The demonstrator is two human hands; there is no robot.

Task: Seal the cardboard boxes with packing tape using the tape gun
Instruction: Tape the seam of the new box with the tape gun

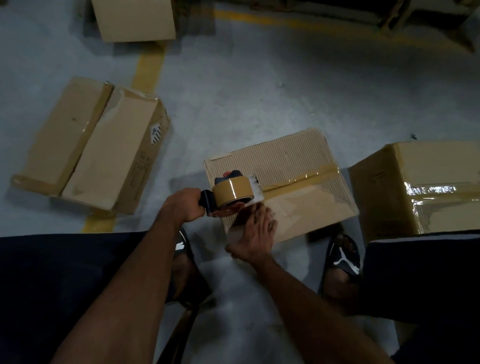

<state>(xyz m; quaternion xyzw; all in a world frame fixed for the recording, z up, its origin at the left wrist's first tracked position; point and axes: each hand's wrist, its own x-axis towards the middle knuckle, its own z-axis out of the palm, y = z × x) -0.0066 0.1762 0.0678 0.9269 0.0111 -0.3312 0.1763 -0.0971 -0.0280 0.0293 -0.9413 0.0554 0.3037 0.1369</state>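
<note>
left hand (185, 204) gripping tape gun (228, 194) at box (287, 164) edge, right hand (255, 235) flat, fingers straight

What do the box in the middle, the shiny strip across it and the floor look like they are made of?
The middle box looks like matte brown corrugated cardboard: fine ribs show where its top skin is torn off. The strip looks like glossy brown plastic packing tape, with bright glare, matching the roll on the tape gun. The floor is probably grey concrete, dull and mottled, with yellow painted lines.
</note>
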